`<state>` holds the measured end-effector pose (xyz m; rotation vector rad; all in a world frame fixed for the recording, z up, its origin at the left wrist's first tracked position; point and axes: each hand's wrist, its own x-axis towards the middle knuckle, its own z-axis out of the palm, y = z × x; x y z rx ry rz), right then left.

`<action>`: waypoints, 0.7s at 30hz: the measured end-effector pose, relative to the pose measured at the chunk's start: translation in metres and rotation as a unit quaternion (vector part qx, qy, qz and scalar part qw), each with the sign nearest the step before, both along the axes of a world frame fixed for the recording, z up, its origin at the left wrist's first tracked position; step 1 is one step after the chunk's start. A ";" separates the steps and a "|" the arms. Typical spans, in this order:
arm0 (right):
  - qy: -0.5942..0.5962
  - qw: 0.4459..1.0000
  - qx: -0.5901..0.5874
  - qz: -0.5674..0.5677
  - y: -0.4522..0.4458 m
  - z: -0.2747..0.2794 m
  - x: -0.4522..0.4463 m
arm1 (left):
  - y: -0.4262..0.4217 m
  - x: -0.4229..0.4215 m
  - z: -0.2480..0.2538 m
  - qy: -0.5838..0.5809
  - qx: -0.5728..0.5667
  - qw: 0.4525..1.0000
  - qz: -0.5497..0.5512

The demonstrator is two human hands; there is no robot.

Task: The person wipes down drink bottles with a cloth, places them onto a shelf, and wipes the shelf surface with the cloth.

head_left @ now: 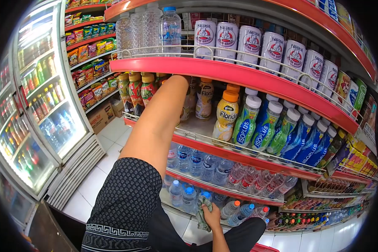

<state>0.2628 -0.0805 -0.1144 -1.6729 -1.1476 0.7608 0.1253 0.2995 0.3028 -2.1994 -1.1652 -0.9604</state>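
Observation:
My left arm [161, 105], in a dark patterned sleeve, reaches into the middle shelf. Its hand is hidden behind the red shelf edge [239, 75]. Around the forearm stand bottles with green and red labels [148, 89] on the left, and brown-capped Florida bottles [204, 98] deeper in. An orange-capped Florida bottle [227, 113] stands nearer the front, right of a bare patch of shelf. Low down, my right hand [213, 215] is closed around a crumpled grey-green cloth [203, 220], in front of blue-capped water bottles [189, 197].
White Nestlé cans [250, 44] line the shelf above, behind a wire rail. Isoplus bottles [264, 126] fill the middle shelf's right side. Glass-door drink fridges [46, 84] stand left, with snack racks [92, 50] behind. My knee [252, 231] is near the bottom bottles.

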 end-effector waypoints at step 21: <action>-0.010 0.999 0.025 0.018 0.004 -0.012 -0.005 | -0.050 0.012 -0.001 0.119 -0.033 0.989 -0.087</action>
